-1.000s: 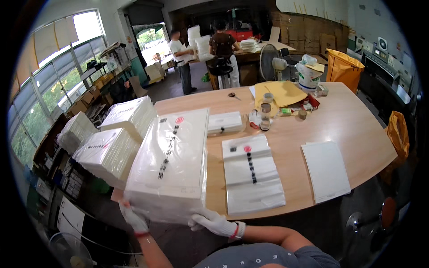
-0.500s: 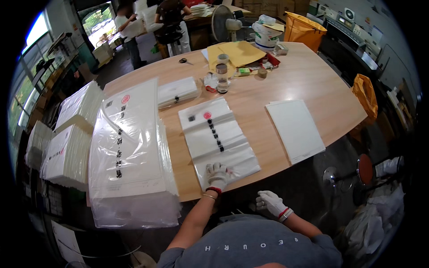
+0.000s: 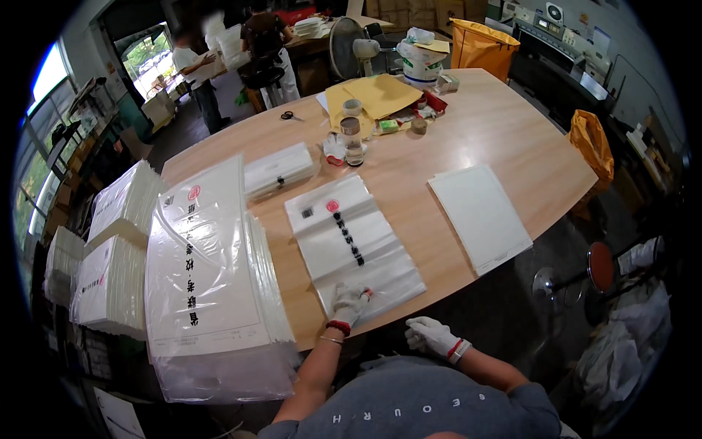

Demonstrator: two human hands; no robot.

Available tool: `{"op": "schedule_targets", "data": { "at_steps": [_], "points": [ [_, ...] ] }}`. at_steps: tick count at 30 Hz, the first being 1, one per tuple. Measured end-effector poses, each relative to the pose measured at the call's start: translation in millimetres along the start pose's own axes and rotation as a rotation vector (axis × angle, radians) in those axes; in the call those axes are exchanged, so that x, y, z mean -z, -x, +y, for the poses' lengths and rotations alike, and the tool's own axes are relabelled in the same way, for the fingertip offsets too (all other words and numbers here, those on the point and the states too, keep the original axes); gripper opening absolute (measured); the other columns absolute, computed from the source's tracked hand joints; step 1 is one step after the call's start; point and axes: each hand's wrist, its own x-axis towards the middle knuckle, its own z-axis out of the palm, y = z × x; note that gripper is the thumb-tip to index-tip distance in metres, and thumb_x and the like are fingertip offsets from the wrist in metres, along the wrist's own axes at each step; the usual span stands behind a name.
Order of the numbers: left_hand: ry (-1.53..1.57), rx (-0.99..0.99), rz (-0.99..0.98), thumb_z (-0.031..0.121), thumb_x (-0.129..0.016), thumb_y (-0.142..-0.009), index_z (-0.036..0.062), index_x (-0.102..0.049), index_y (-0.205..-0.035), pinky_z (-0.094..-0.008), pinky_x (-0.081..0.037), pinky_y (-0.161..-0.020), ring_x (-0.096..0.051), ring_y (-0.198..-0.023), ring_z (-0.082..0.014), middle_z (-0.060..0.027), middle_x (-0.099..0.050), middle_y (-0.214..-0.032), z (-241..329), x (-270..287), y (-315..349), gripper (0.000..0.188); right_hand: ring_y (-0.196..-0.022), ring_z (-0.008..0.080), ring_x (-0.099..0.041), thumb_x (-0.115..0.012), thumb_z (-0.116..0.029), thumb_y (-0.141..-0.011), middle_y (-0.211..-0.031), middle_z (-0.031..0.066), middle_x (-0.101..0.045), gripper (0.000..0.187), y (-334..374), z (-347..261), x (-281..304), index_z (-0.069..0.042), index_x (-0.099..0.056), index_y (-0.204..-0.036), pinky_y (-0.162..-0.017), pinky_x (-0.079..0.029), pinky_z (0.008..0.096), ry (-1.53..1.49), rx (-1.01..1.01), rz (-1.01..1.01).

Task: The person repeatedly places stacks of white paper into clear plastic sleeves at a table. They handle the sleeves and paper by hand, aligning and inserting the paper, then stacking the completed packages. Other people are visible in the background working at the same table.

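Observation:
My left hand [image 3: 349, 302], in a white knit glove with a red cuff, rests on the lower part of a flat stack of clear printed plastic bags [image 3: 347, 227]. Its fingers are bent and drawn together on the top bag. Off the table's near edge, my right hand [image 3: 433, 338], gloved alike, hangs in front of my body with fingers curled in and nothing visible in them. To the right lies a neat stack of white paper sheets [image 3: 482, 218]. Large bagged paper packs [image 3: 208, 278] are piled at the left.
Smaller wrapped stacks [image 3: 110, 282] stand farther left. A folded bag bundle [image 3: 278, 172], a water glass [image 3: 352, 143], scissors [image 3: 287, 115], yellow envelopes [image 3: 380, 95] and a white bucket [image 3: 422, 62] sit toward the table's far side. A red stool [image 3: 600, 266] stands at right; two people work beyond.
My left hand's fingers have gone from spread flat to bent together on the top bag. My right hand has shifted slightly, still curled. The whole view has tilted a little.

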Motion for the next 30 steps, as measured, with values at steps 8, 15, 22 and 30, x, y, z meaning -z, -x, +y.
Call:
{"op": "schedule_targets", "data": {
  "at_steps": [8, 15, 22, 30],
  "points": [
    [0.057, -0.209, 0.218, 0.020, -0.052, -0.085, 0.0027, -0.054, -0.074, -0.0334, -0.046, -0.066, -0.053, -0.060, -0.0234, -0.0087, -0.058, -0.070, -8, 0, -18, 0.021, -0.074, 0.0169, -0.053, -0.061, -0.032, -0.081, -0.085, 0.0085, -0.056, 0.029, -91, -75, -78, -0.005, -0.060, -0.091, -0.064, -0.045, 0.0303, 0.595, 0.445, 0.264],
    [1.272, 0.351, 0.278, 0.011, -0.050, -0.087, 0.0033, -0.054, -0.094, -0.0195, -0.041, -0.052, -0.050, -0.060, -0.0058, -0.0013, -0.059, -0.073, -12, 72, -58, 0.012, -0.081, 0.0279, -0.058, -0.064, -0.019, -0.073, -0.090, 0.0132, -0.060, 0.024, -54, -131, -72, -0.005, -0.060, -0.092, -0.075, -0.046, 0.0385, 1.270, 1.242, 0.423],
    [0.914, 0.071, 0.135, 0.011, -0.056, -0.085, 0.0027, -0.049, -0.111, -0.0256, -0.046, -0.056, -0.056, -0.064, -0.0131, -0.0069, -0.062, -0.084, 87, 127, -49, 0.028, -0.080, 0.0245, -0.057, -0.055, -0.009, -0.083, -0.087, 0.0108, -0.061, 0.015, -99, -125, -119, -0.008, -0.059, -0.096, -0.071, -0.044, 0.0332, 0.346, 0.569, 0.151],
    [-0.082, -0.199, 0.638, 0.010, -0.065, -0.074, 0.0015, -0.051, -0.109, -0.0372, -0.048, -0.067, -0.057, -0.075, -0.0330, -0.0138, -0.060, -0.091, 104, 107, -12, 0.039, -0.104, 0.0334, -0.052, -0.064, -0.022, -0.076, -0.112, 0.0202, -0.054, 0.049, -11, -108, 84, 0.000, -0.050, -0.117, -0.092, -0.041, 0.0369, 1.142, 0.896, 0.428]
  ]
}}
